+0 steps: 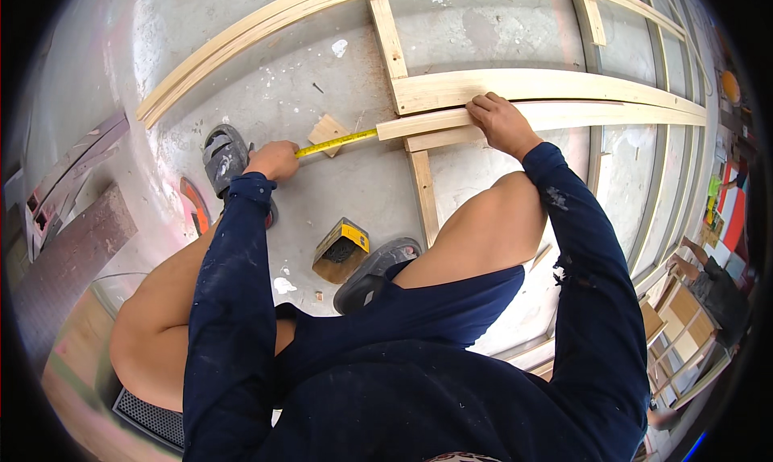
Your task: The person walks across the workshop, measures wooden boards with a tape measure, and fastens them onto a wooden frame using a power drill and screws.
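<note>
My left hand (275, 161) is closed around a tape measure, most of it hidden in the fist. Its yellow blade (336, 143) stretches right from the fist to the end of a pale wooden board (427, 124). My right hand (503, 124) rests on that board a little way along from its end, thumb and fingers bent over the edge. A wider board (499, 87) lies alongside, just beyond it. Under the blade, a small square wood offcut (328, 130) sits on the concrete floor.
A yellow and black open box (341, 251) of dark small pieces stands between my sandalled feet. An orange and black object (195, 206) lies by my left foot. Long timbers (266, 25) form a frame ahead. Another person (717, 297) is at the far right.
</note>
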Demonstrator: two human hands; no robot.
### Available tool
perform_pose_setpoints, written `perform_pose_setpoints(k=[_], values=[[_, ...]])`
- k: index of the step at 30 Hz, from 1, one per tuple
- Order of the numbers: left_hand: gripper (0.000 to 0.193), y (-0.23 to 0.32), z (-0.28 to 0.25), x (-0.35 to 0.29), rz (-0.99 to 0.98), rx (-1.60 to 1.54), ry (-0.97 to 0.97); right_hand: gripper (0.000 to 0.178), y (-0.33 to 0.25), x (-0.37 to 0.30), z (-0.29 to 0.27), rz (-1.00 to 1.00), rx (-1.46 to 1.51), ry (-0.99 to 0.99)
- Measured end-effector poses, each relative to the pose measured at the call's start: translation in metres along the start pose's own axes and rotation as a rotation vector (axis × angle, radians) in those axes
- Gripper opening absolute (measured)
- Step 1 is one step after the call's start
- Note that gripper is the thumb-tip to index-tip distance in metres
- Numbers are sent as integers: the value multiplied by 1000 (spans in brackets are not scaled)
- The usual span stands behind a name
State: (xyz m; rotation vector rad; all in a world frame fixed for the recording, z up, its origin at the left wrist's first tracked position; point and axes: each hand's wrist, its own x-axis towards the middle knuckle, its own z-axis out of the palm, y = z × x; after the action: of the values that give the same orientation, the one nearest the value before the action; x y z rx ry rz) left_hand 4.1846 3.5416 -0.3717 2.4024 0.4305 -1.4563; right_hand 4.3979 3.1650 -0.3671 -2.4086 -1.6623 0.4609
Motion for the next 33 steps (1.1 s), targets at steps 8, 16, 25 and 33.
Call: perform_pose_setpoints(k=[8, 16, 25, 33], values=[[36, -2, 3, 2, -13, -6, -6, 24, 0, 0, 2, 4, -4, 2], [37, -6, 5, 1, -3, -2, 3, 23, -2, 1, 6, -6, -23, 11], [30, -32, 22, 14, 15, -76, 129, 24, -2, 6, 0, 19, -12, -1], [21, -37, 29, 27, 4, -281, 418, 29, 0, 0, 1, 3, -13, 13]])
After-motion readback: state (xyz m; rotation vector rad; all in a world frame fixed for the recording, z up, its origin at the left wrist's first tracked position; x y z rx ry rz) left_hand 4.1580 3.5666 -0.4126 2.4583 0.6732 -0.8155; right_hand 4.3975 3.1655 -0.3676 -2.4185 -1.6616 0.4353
